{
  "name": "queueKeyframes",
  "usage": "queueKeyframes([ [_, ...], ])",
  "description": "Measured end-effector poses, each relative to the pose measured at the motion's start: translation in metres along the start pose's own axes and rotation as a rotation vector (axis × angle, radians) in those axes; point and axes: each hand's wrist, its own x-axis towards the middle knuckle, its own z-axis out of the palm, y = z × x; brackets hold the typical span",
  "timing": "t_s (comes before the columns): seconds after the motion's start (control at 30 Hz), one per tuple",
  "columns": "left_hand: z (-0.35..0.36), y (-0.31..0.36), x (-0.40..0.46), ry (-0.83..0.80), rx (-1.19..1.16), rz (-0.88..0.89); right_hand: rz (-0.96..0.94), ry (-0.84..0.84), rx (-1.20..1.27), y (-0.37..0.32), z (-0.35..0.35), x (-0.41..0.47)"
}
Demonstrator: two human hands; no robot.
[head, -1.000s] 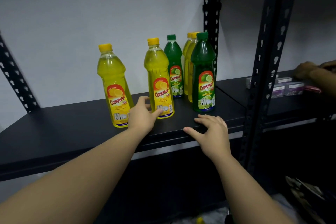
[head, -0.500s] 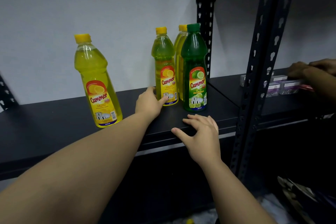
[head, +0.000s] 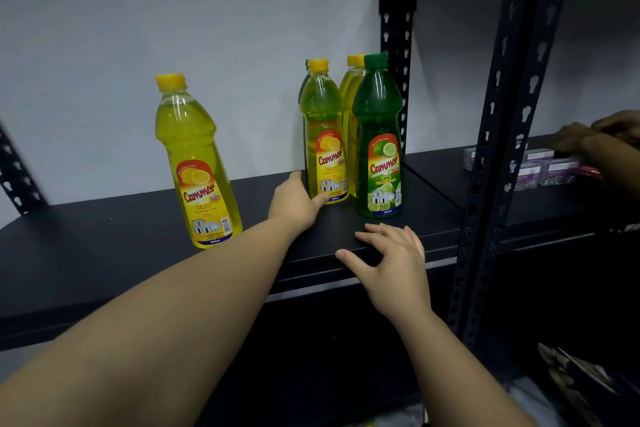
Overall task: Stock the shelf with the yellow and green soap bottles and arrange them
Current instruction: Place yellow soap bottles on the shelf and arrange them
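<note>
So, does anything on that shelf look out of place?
One yellow bottle stands alone, apart from the group by the post, and looks tilted, though the wide lens may cause that. Nothing looks spilled or damaged.

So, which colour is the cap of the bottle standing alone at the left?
Yellow cap, seen in the head view.

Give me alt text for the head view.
Left hand touches the base of a yellow bottle on a black shelf, beside a green bottle. Right hand rests on the shelf edge; another yellow bottle stands apart, left.
</note>
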Motion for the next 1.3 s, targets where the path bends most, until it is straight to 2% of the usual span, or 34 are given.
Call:
queueKeyframes([
  [0.07, -0.009, 0.0, -0.012, -0.004, 0.024, 0.027, -0.002, -0.013, -0.003, 0.001, -0.001, 0.0],
  [0.23, -0.047, -0.024, -0.066, 0.071, 0.073, 0.221, -0.025, -0.004, -0.017, 0.0, -0.002, 0.0],
  [0.33, -0.07, -0.05, -0.097, 0.065, 0.049, 0.231, -0.038, 0.005, -0.033, -0.001, -0.001, -0.002],
  [0.47, -0.098, -0.08, -0.115, 0.148, -0.014, 0.139, -0.023, -0.004, -0.052, -0.006, -0.001, -0.004],
  [0.67, -0.138, -0.106, -0.101, 0.274, -0.014, -0.1, 0.006, -0.012, -0.061, -0.009, -0.001, -0.005],
  [0.77, -0.149, -0.113, -0.088, 0.15, -0.115, -0.185, 0.006, -0.009, -0.06, -0.009, -0.001, -0.005],
  [0.87, -0.154, -0.115, -0.081, 0.003, -0.288, -0.193, 0.003, -0.006, -0.054, -0.008, -0.001, -0.005],
  [1.07, -0.146, -0.117, -0.069, -0.053, -0.387, -0.175, 0.007, 0.018, -0.032, -0.005, 0.003, -0.005],
  [1.3, -0.087, -0.071, -0.056, -0.107, -0.418, -0.083, 0.013, 0.027, -0.004, -0.005, 0.004, -0.005],
])
